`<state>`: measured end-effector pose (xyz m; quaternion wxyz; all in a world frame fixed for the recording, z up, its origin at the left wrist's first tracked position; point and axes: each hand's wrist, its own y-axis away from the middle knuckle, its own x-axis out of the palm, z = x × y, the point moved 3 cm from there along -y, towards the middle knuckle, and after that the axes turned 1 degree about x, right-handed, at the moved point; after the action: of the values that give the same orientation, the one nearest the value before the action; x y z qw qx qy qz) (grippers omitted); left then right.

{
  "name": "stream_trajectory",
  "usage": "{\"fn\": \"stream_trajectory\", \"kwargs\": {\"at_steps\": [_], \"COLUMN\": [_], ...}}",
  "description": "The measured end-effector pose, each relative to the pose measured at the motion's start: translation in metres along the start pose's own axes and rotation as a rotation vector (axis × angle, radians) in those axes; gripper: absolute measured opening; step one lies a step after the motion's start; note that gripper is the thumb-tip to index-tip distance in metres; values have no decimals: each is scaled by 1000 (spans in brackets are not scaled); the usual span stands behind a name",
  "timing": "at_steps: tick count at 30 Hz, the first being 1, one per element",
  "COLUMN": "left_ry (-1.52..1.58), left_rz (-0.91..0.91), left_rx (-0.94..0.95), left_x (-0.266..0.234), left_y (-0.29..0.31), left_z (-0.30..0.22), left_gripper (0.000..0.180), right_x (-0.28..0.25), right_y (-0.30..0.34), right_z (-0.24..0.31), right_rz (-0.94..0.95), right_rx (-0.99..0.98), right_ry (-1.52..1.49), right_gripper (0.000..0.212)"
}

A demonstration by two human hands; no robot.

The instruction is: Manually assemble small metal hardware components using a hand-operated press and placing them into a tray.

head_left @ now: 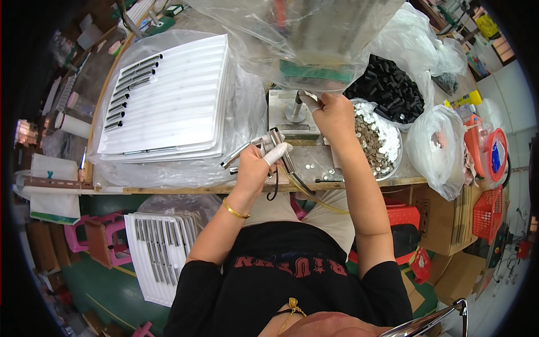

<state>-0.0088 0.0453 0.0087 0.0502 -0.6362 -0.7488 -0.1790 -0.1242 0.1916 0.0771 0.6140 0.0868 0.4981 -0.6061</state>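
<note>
My left hand, with white coverings on some fingers, is closed around several shiny metal tubes just over the table's front edge. The tubes point different ways, and the fingers hide part of them. To the right and farther off, my right hand pinches a small black sleeve at the top of an upright metal post. That post rises from a round base on a metal fixture. A clear plastic sheet hangs just beyond the fixture.
Stacked white ridged trays lie at the left, with several metal tubes along the top one. At the right are a pile of black sleeves, a basin of small silver discs and a plastic bag. A thin hose crosses the table edge.
</note>
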Motion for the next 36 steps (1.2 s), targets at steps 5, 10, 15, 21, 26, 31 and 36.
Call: {"fn": "stream_trajectory", "kwargs": {"at_steps": [5,10,15,21,26,31,36], "left_ry": [103,97,49,-56,-186,-572,-1352], "left_rz": [-59,-44,3,47,302,186,-57], "left_rx": [34,24,20,-29,-208,-29,716], "left_x": [3,5,12,20,24,12,17], "left_y": [-8,-15,-17,-15,-14,-38,-81], "left_z": [-13,-17,-15,-19,-18,-29,-18], "left_gripper": [17,18,20,18,30,42,52], "right_x": [-15,-13,1,-31,-27,-38,-21], "right_y": [18,58,81,70,74,73,66], "right_z": [2,3,-19,4,8,-9,-41], "right_rz": [-2,318,445,-52,99,-105,-195], "right_rx": [78,229,332,-186,-621,-552,128], "right_ry": [-189,-490,-667,-233,-6,-14,-535], "right_gripper": [17,22,30,36,41,37,31]}}
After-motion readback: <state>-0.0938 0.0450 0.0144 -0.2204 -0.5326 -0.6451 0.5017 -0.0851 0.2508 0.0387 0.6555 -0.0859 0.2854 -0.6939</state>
